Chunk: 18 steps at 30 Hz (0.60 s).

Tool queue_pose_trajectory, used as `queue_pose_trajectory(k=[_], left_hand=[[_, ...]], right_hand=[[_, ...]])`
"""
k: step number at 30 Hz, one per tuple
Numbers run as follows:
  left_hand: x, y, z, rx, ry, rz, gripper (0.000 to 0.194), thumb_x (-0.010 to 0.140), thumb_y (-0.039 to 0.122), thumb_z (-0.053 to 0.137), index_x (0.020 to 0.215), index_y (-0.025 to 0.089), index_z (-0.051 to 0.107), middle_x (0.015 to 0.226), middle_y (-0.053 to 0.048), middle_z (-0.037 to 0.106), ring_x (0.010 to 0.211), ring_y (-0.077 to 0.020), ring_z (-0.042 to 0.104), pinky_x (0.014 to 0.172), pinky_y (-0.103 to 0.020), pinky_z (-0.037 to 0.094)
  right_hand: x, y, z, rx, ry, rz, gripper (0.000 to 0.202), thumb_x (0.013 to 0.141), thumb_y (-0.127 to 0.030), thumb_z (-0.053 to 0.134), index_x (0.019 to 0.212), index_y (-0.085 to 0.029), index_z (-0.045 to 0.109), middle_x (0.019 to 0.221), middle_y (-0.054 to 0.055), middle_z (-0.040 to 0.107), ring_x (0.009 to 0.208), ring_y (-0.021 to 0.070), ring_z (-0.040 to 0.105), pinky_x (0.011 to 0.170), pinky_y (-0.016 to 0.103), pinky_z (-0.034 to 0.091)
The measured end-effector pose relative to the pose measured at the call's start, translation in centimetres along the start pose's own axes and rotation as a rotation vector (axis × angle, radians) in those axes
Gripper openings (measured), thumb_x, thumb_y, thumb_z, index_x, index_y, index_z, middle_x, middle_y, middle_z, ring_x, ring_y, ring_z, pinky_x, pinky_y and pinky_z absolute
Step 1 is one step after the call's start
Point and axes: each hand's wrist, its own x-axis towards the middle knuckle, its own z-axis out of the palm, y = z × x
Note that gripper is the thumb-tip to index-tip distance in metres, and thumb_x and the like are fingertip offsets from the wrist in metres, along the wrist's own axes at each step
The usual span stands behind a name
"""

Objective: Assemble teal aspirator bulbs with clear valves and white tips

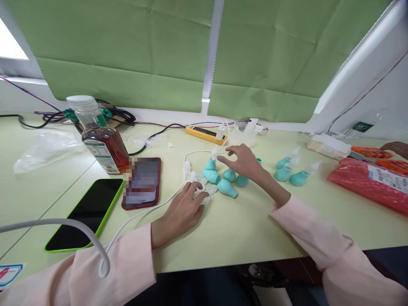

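Note:
My left hand (183, 208) rests on the table with fingers curved over a small heap of clear plastic nozzles (210, 193); thumb and forefinger are apart, touching them. My right hand (244, 161) hovers with thumb and fingers parted, just right of a teal rubber bulb (210, 164) whose clear nozzle (214, 153) points up. Loose teal bulbs lie between my hands, among them a bulb on its side (227, 188) and another (211, 176). Part of that group is hidden behind my right hand. To the right lie several bulbs with nozzles fitted (298, 178).
At left are a green-cased phone (86, 212), a red-cased phone (142, 182) and a bottle of amber liquid (103, 144). A white cable (165, 202) passes under my left arm. Behind sits a yellow power strip (204, 135). A red package (366, 182) and another person's hand (397, 148) are at right.

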Motion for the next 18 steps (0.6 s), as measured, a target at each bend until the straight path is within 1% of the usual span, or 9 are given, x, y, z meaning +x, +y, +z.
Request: queue_pose_trajectory(k=[3, 7, 9, 11, 12, 13, 14, 15, 18], left_hand=[[-0.1, 0.1, -0.1, -0.006, 0.011, 0.015, 0.026, 0.076, 0.013, 0.043, 0.101, 0.017, 0.048, 0.104, -0.011, 0.044, 0.095, -0.0227, 0.043, 0.075, -0.038, 0.044], [0.0, 0.3, -0.5, -0.02, 0.051, 0.018, 0.023, 0.077, 0.016, 0.042, 0.099, 0.016, 0.049, 0.102, -0.012, 0.045, 0.095, -0.0233, 0.043, 0.074, -0.039, 0.044], [0.0, 0.4, -0.7, -0.048, 0.094, -0.002, 0.021, 0.078, 0.019, 0.042, 0.097, 0.015, 0.05, 0.101, -0.012, 0.046, 0.093, -0.0233, 0.044, 0.074, -0.038, 0.044], [0.0, 0.6, -1.0, -0.112, 0.145, -0.034, 0.018, 0.078, 0.022, 0.042, 0.093, 0.016, 0.05, 0.098, -0.011, 0.048, 0.091, -0.0223, 0.045, 0.073, -0.036, 0.043], [0.0, 0.7, -1.2, -0.159, 0.17, -0.05, 0.016, 0.078, 0.023, 0.043, 0.091, 0.016, 0.05, 0.095, -0.01, 0.05, 0.088, -0.0214, 0.045, 0.072, -0.035, 0.042], [-0.1, 0.7, -1.4, -0.215, 0.193, -0.064, 0.014, 0.078, 0.024, 0.043, 0.088, 0.016, 0.05, 0.091, -0.008, 0.051, 0.086, -0.0202, 0.046, 0.072, -0.033, 0.042], [-0.2, 0.8, -1.6, -0.276, 0.211, -0.08, 0.012, 0.078, 0.024, 0.044, 0.085, 0.017, 0.049, 0.087, -0.007, 0.051, 0.083, -0.019, 0.046, 0.071, -0.032, 0.041], [-0.2, 0.8, -1.8, -0.338, 0.221, -0.097, 0.01, 0.077, 0.025, 0.045, 0.082, 0.017, 0.047, 0.083, -0.006, 0.051, 0.08, -0.0176, 0.046, 0.07, -0.031, 0.041], [-0.4, 0.7, -2.4, -0.522, 0.211, -0.13, 0.016, 0.074, 0.032, 0.047, 0.076, 0.016, 0.045, 0.07, -0.002, 0.047, 0.063, -0.0129, 0.043, 0.059, -0.025, 0.038]], right_hand=[[1.4, -1.4, 1.3, -0.025, -0.182, 0.058, 0.051, 0.069, -0.06, 0.042, 0.083, -0.014, 0.057, 0.081, 0.011, 0.057, 0.086, 0.0264, 0.049, 0.07, 0.037, 0.038], [2.1, -1.8, 2.2, -0.007, -0.196, 0.022, 0.039, 0.078, -0.048, 0.036, 0.074, -0.015, 0.056, 0.084, 0.01, 0.054, 0.084, 0.0226, 0.051, 0.07, 0.034, 0.039], [1.8, -2.2, 1.6, 0.04, -0.026, -0.02, 0.034, 0.081, -0.041, 0.032, 0.08, -0.015, 0.054, 0.092, 0.011, 0.051, 0.09, 0.0215, 0.049, 0.076, 0.034, 0.039], [1.0, -2.9, 0.1, 0.138, 0.256, -0.096, 0.029, 0.082, -0.036, 0.032, 0.087, -0.015, 0.052, 0.096, 0.011, 0.05, 0.095, 0.0209, 0.047, 0.08, 0.034, 0.038], [0.4, -3.3, -0.7, 0.203, 0.38, -0.144, 0.026, 0.081, -0.034, 0.034, 0.088, -0.016, 0.051, 0.095, 0.011, 0.051, 0.093, 0.0202, 0.048, 0.08, 0.033, 0.038], [-0.3, -3.8, -1.6, 0.267, 0.442, -0.185, 0.022, 0.079, -0.032, 0.037, 0.089, -0.017, 0.05, 0.092, 0.009, 0.054, 0.088, 0.0191, 0.051, 0.077, 0.032, 0.04], [-1.2, -4.3, -2.4, 0.322, 0.435, -0.214, 0.019, 0.078, -0.031, 0.04, 0.089, -0.019, 0.05, 0.087, 0.007, 0.056, 0.081, 0.0176, 0.053, 0.072, 0.031, 0.042], [-2.2, -4.7, -3.0, 0.368, 0.373, -0.233, 0.016, 0.076, -0.03, 0.045, 0.086, -0.02, 0.051, 0.08, 0.005, 0.058, 0.07, 0.0157, 0.055, 0.064, 0.029, 0.044], [-5.4, -5.6, -3.6, 0.437, 0.079, -0.358, 0.012, 0.071, -0.029, 0.055, 0.077, -0.019, 0.054, 0.065, 0.001, 0.059, 0.055, 0.0126, 0.053, 0.052, 0.024, 0.042]])
